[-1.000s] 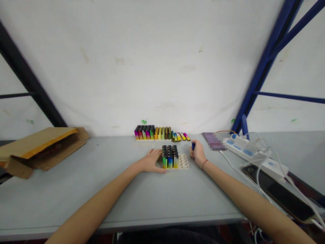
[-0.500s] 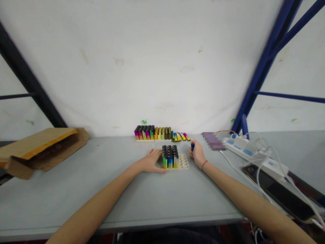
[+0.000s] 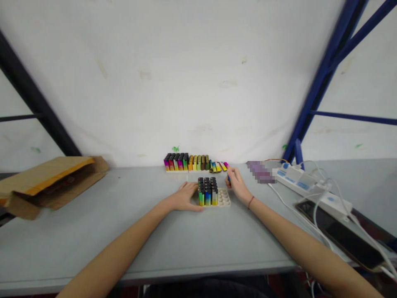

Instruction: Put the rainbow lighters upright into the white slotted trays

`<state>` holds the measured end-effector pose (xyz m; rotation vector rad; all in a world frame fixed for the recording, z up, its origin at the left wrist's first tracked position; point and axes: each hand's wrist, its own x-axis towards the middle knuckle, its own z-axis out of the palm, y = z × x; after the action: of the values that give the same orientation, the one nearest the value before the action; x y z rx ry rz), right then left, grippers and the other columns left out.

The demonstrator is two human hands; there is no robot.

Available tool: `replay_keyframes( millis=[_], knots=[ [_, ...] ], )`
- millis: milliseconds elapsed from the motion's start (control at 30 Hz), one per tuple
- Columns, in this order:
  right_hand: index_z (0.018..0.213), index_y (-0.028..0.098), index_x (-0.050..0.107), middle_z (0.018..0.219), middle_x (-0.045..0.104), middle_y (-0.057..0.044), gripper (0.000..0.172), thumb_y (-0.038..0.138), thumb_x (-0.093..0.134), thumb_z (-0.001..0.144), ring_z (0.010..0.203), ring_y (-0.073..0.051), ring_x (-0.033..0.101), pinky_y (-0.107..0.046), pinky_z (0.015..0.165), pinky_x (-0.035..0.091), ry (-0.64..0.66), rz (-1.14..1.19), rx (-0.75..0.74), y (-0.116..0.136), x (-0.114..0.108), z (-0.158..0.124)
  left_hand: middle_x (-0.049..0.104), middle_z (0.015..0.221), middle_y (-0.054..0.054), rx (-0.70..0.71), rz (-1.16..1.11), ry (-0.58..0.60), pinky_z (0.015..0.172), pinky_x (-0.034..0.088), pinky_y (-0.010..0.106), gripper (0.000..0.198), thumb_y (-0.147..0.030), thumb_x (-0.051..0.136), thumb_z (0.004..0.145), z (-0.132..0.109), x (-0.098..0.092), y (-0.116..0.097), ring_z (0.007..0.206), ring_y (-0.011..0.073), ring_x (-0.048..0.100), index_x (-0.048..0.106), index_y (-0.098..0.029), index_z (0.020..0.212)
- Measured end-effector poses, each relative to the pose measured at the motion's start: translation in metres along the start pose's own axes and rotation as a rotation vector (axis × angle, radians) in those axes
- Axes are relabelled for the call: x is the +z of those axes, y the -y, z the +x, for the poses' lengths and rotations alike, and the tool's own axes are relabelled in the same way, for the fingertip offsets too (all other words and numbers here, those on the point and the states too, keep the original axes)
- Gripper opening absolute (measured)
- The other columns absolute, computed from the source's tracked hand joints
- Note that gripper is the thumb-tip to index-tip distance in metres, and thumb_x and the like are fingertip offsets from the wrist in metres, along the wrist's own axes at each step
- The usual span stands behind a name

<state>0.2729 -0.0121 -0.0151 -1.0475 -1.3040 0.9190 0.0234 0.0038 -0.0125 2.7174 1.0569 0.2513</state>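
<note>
Head view, left to right. Cardboard box (image 3: 46, 182) lies on its side at the table's (image 3: 155, 244) far left edge. Left hand (image 3: 185, 196) rests flat, fingers spread loosely, gripping nothing, touching the left side of the white tray (image 3: 223, 199). Tray sits mid-table; its left part is filled with upright lighters (image 3: 207, 191), its right slots show bare. Behind it, against the wall, a second row of lighters (image 3: 186, 162) stands upright, with a few loose lighters (image 3: 219, 167) lying flat at its right end. Right hand (image 3: 237, 184) is raised just behind the tray's right corner, fingers closed on a blue lighter (image 3: 228, 178), near the loose ones. Further right: a blurred purple item (image 3: 262, 172), a white power strip (image 3: 307, 186) with cables, and a dark phone (image 3: 344, 236) near the table's right edge.
</note>
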Motion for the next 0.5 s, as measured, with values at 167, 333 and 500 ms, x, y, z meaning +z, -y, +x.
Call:
replay_keyframes(
  millis=[167,333,500],
  knots=[
    [0.077,0.021,0.050,0.073,0.056,-0.002,0.042,0.060,0.041,0.087,0.073,-0.016,0.054,-0.027,0.070,0.045,0.061,-0.232,-0.244,0.016,-0.004,0.000,0.043,0.139,0.020,-0.007,0.001,0.017,0.112,0.016,0.055,0.090,-0.067,0.065,0.068,0.000,0.000,0.000,0.129,0.0378,0.038,0.039,-0.012,0.134],
    [0.087,0.018,0.061,0.083,0.061,-0.005,0.041,0.058,0.050,0.083,0.073,-0.016,0.054,-0.027,0.065,0.046,0.022,-0.199,-0.230,0.016,-0.004,0.002,0.043,0.138,0.021,-0.006,0.008,0.020,0.113,0.015,0.054,0.090,-0.066,0.065,0.068,0.000,0.000,-0.001,0.130,0.0374,0.037,0.038,-0.011,0.135],
    [0.089,0.017,0.064,0.087,0.065,-0.006,0.039,0.054,0.055,0.081,0.070,-0.016,0.056,-0.028,0.063,0.048,0.086,-0.178,-0.191,0.007,0.000,0.001,0.044,0.138,0.021,-0.003,0.007,0.014,0.112,0.016,0.055,0.090,-0.067,0.064,0.069,0.001,0.001,0.000,0.129,0.0375,0.038,0.038,-0.011,0.135]
  ],
)
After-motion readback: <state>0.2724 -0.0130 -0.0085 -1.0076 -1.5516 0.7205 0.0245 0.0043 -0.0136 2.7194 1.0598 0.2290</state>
